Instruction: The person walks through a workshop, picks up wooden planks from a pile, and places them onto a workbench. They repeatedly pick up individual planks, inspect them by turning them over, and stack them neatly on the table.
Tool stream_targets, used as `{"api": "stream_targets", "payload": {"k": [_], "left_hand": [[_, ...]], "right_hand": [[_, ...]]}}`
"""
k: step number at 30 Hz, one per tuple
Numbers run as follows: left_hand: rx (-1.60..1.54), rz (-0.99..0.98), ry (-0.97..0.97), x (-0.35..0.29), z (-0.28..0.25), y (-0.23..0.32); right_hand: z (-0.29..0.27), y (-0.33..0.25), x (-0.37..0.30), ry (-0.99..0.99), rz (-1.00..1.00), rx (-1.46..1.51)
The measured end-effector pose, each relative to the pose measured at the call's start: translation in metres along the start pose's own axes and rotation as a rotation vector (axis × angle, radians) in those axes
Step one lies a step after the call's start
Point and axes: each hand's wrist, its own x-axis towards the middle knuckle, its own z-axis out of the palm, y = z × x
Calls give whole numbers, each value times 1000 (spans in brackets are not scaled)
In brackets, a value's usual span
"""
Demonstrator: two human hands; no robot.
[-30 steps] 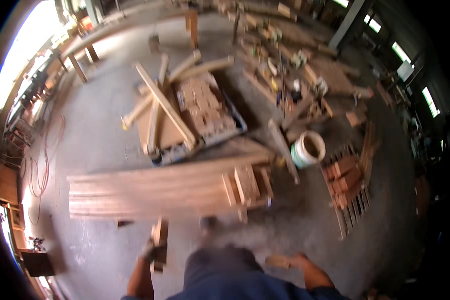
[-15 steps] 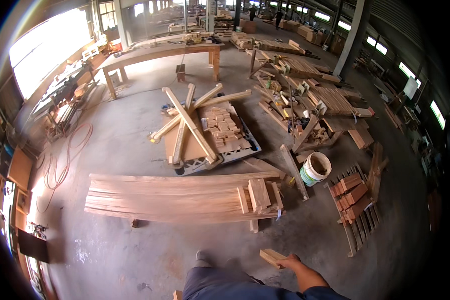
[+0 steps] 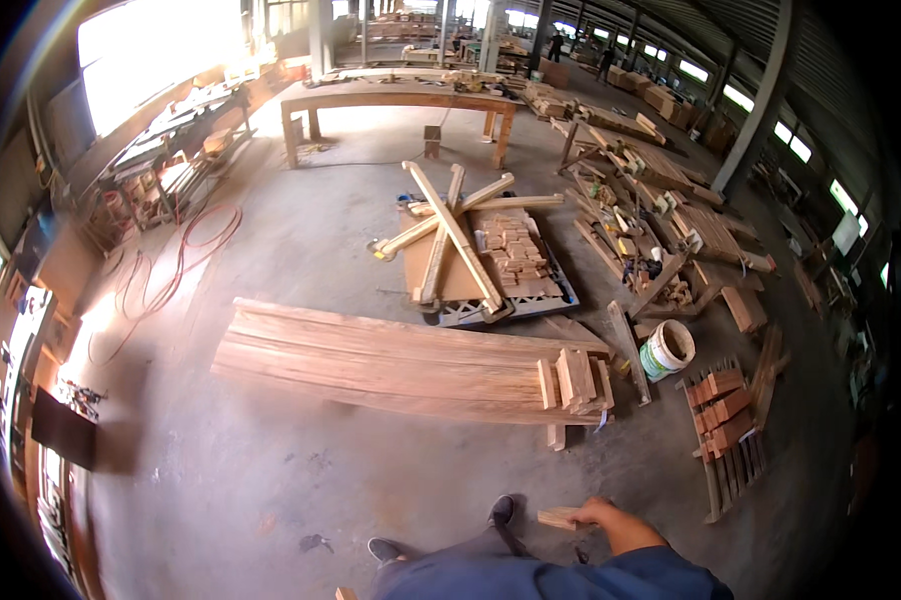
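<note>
My right hand (image 3: 596,513) is closed around one end of a short wooden block (image 3: 558,518), held low over the floor beside my legs. My left hand is out of the picture. At the lower edge, left of my body, the tip of another light wooden piece (image 3: 345,594) shows, and what holds it is hidden. Ahead of my feet lies a wide stack of long planks (image 3: 371,352). On its right end rests a small group of short wooden blocks (image 3: 575,380).
Beyond the planks, crossed beams (image 3: 451,240) and a pile of small wood pieces (image 3: 516,248) lie on a pallet. A white bucket (image 3: 668,350) and a slatted rack with brown blocks (image 3: 721,410) stand to the right. A red hose (image 3: 181,262) curls on the left floor; a long workbench (image 3: 391,98) stands behind.
My view has turned left, so the planks and pallet sit further right in the picture. My feet have shifted, and both shoes now show. The block stays in my right hand.
</note>
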Motion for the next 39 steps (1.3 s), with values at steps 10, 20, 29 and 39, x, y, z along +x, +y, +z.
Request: {"api": "stream_targets", "payload": {"k": [10, 20, 29, 39], "left_hand": [[-156, 257, 113, -13, -118, -141], [-355, -582, 272, -33, -196, -96], [-581, -588, 396, -9, -221, -38], [-554, -479, 377, 134, -366, 2]], "right_hand": [[18, -175, -44, -18, -72, -14], [-25, -387, -57, -146, -168, -188], [-112, -633, -77, -12, -395, -449], [-126, -838, -97, 111, -449, -189]]}}
